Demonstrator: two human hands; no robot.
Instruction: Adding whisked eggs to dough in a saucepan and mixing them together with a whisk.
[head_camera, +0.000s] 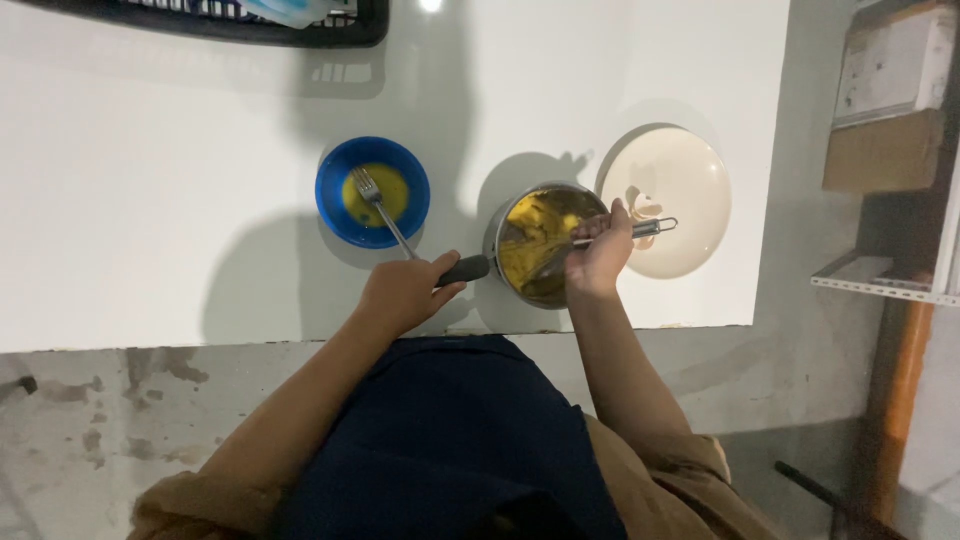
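Step in hand: stirring or scraping a yellow mix, seemingly beaten egg, inside the small metal pan (545, 243) that sits on the white worktop (150, 180), close to its near edge.
Left hand (403, 292): fingers wrapped tight around the pan handle (465, 270), which sticks out toward 9 o'clock from the pan; the hand steadies the pan.
Right hand (598, 258): at 3 o'clock on the pan rim, fingers closed on a metal utensil (650, 228) whose looped end points out to 3 o'clock; the working end reaches into the pan and cannot be made out clearly.
Blue bowl (372, 192): at 10 o'clock from the pan, near but apart; a thin layer of yellow liquid lies in it, and a fork (375, 200) rests with its tines in the liquid and its handle leaning toward the left hand.
White plate (665, 200): just beside the pan at 2 o'clock, with a small pale scrap on it.
Black rack (360, 30): at 12 o'clock, at the far edge of the worktop.
Next move calls for: by my judgement, a firm left-hand hold against sliding, and short strokes kept inside the rim.
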